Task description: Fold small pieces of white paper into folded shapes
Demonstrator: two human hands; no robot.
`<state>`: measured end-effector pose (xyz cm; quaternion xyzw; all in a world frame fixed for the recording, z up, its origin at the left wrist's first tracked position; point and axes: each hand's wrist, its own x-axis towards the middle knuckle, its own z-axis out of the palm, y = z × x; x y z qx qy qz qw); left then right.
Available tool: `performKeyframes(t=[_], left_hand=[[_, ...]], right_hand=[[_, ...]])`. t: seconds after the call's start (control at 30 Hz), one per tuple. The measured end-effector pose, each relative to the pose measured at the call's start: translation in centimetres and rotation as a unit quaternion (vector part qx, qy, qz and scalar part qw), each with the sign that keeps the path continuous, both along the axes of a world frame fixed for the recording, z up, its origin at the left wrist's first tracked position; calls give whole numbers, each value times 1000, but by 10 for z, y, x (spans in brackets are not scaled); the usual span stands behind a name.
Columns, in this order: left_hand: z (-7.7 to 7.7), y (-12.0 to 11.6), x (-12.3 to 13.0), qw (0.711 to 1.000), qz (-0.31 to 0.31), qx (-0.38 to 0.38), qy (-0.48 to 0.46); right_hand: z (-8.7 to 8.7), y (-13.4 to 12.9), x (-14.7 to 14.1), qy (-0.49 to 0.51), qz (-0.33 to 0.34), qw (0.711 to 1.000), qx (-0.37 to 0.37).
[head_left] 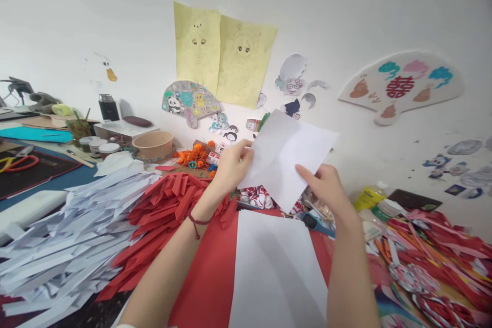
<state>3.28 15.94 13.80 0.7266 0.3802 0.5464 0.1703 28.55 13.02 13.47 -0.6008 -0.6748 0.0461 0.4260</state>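
A white sheet of paper is held up in front of me, creased or bent down its middle. My left hand pinches its left edge between thumb and fingers. On the right side my right hand grips it, the thumb lying on the near face and the other fingers partly hidden behind. Below the hands, more white paper lies flat on red paper. Left of my left arm are a heap of folded red paper strips and a larger heap of folded white paper strips.
Behind the heaps stand a tan bowl, lidded jars and a black thermos. Orange-handled scissors lie far left. On the right are a yellow bottle and a pile of red ribbons. A decorated wall rises behind.
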Motion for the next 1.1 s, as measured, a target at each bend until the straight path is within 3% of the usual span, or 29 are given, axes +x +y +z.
performKeyframes(t=[0.13,0.23,0.3,0.37,0.43,0.5,0.6,0.7,0.77,0.83,0.9,0.97,1.03,1.1], left_hand=[[6,1,-12,999,-38,-3,-23],[12,-12,-8,999,-47,12,24],[15,-21,-2,998,-42,15,49],[18,-28,2,997,-52,6,64],[19,-31,3,995,-71,-2,64],[20,-32,1,994,-93,-6,51],[23,-32,-5,990,-136,-24,39],[24,-29,-12,988,-141,-42,46],[23,-26,-16,993,-82,-44,70],[20,-24,-16,992,19,-45,115],[18,-25,-12,977,135,-24,162],[18,-31,-4,954,229,46,191],[19,-39,6,938,231,141,216],[20,-46,14,932,162,197,258]], right_hand=[[-10,7,31,21,0,995,-94],[-14,11,24,5,-83,996,-9],[-11,12,8,-18,-183,979,94],[-7,12,-8,-64,-208,960,176],[-4,13,-19,-84,-170,961,201],[-4,16,-20,-45,-118,977,169],[-11,24,-12,81,-16,993,82],[-16,29,-5,213,87,973,26],[-16,27,-5,255,122,959,1],[-13,23,-9,252,135,958,-10],[-7,17,-15,224,139,965,-15],[-2,10,-22,185,144,972,-26],[4,3,-30,146,153,977,-34],[9,-4,-36,110,179,977,-33]])
